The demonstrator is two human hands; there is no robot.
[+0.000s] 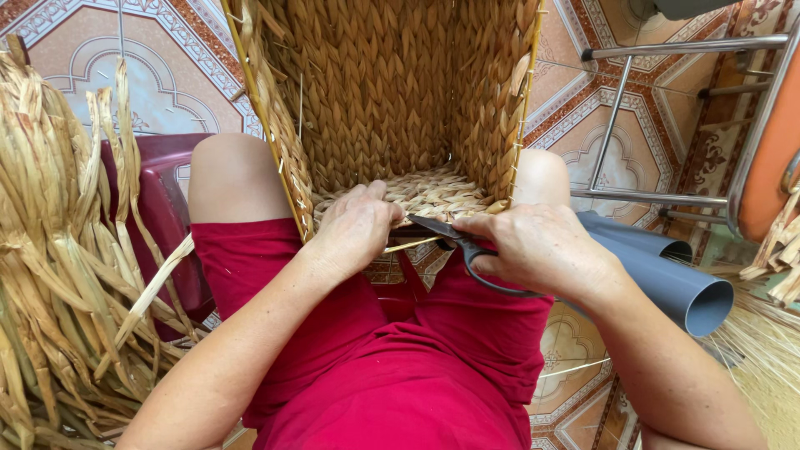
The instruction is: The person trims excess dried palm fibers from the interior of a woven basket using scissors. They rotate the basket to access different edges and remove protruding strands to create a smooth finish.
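Patterned terracotta-and-cream floor tiles [167,75] underfoot. Big bundle of dried straw-coloured plant fibre [50,250] at far left, leaning against dark red plastic stool [162,208]. Two grey plastic pipes [667,275] lying right of the knee. Chrome tubular chair frame [667,117] with orange seat [775,158] at upper right. Loose thin straw [762,350] bottom right.

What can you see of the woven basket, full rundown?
The woven basket is a tall, boxy piece of thick braided straw-coloured plant fibre, tan to golden, with thin yellowish frame rods along its edges. It lies tipped with its open mouth toward the camera, so the inner walls and braided far panel show. It rests between the person's knees on the lap. The left hand presses on its near rim; the right hand holds black scissors, blades pointing at that rim. Loose strand ends stick out there.
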